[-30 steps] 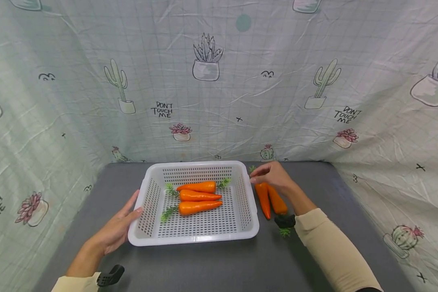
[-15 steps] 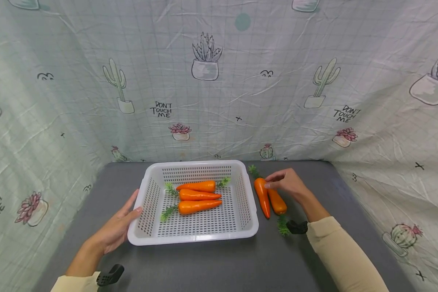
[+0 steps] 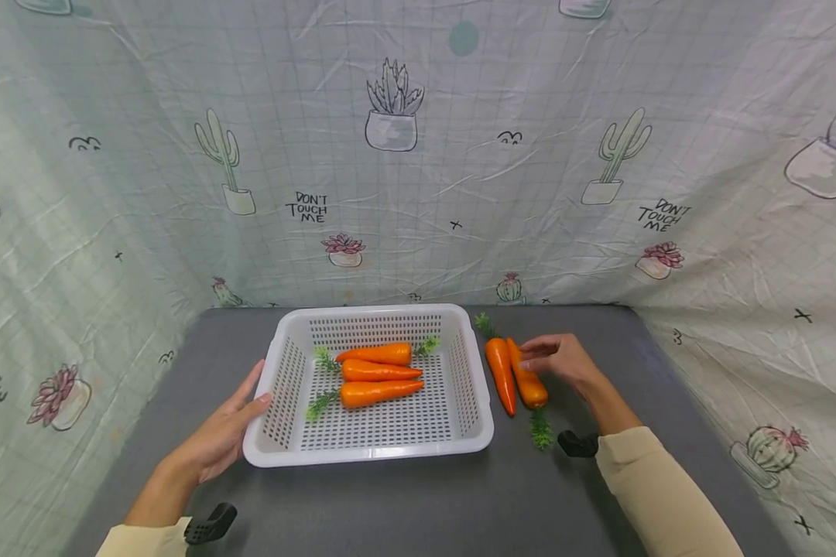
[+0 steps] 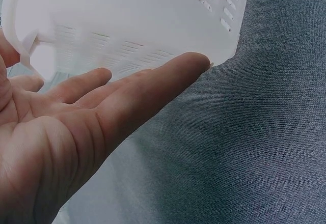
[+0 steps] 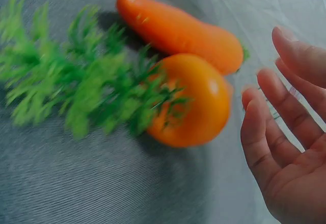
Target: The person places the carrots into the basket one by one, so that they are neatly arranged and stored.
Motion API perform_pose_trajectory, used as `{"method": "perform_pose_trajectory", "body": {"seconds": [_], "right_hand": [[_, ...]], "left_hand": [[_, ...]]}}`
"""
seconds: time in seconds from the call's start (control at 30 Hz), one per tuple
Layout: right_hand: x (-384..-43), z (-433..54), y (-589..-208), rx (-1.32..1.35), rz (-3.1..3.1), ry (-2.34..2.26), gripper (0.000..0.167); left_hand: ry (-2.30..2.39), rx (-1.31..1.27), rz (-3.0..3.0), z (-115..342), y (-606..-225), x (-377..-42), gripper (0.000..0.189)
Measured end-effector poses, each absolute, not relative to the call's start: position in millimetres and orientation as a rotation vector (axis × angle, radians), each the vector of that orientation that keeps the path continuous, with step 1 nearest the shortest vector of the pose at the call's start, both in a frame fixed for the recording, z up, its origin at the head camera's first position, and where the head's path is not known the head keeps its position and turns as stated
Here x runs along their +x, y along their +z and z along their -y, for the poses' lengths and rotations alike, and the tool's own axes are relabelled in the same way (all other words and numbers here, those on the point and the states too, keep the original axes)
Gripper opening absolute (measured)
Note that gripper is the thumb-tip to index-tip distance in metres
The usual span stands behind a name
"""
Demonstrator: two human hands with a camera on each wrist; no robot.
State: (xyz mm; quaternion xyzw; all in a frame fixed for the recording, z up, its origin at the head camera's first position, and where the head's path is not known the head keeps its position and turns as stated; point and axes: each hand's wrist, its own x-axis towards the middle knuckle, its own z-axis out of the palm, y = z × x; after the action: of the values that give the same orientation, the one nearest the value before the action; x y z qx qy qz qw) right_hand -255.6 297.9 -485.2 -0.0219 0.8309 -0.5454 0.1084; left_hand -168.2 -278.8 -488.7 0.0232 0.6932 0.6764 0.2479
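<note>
From my head view, I have the left hand (image 3: pixel 216 433) at lower left of the frame, its thumb over the rim of a white basket (image 3: pixel 368 456) and its fingers along the outer wall, gripping that side. The basket sits mid-frame on the dark surface (image 3: pixel 362 510), with three carrots lying in it: the upper carrot (image 3: pixel 379 354) points its tip left, the middle carrot (image 3: pixel 382 371) and lower carrot (image 3: pixel 382 393) point right. Right of the basket lie two more, the slim carrot (image 3: pixel 501 375) and the outer carrot (image 3: pixel 528 379), side by side. My right hand (image 3: pixel 560 360) hovers just beside the outer one, thumb and fingers apart, gripping nothing.
</note>
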Motion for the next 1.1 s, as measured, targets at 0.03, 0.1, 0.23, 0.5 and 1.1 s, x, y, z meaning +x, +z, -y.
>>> {"method": "perform_pose_trajectory", "body": {"seconds": [0.03,0.1,0.23,0.5,1.1], "right_hand": [[-255,-300,-488,-0.061,-2.441,-1.605,0.051],[-254,-302,-492,-0.059,-2.441,-1.602,0.052],[-252,-305,-498,-0.034,-2.448,-1.584,0.055],[-251,-299,-503,0.074,-2.569,-1.305,0.070],[-249,-291,-496,0.180,-2.525,-1.238,0.068]], "left_hand": [[1.844,0.064,-1.888,279,-489,-168,0.076],[1.843,0.065,-1.884,279,-488,-169,0.076],[1.845,0.066,-1.888,279,-488,-168,0.076],[1.849,0.060,-1.891,279,-489,-168,0.077],[1.835,0.073,-1.899,279,-489,-168,0.075]]}}
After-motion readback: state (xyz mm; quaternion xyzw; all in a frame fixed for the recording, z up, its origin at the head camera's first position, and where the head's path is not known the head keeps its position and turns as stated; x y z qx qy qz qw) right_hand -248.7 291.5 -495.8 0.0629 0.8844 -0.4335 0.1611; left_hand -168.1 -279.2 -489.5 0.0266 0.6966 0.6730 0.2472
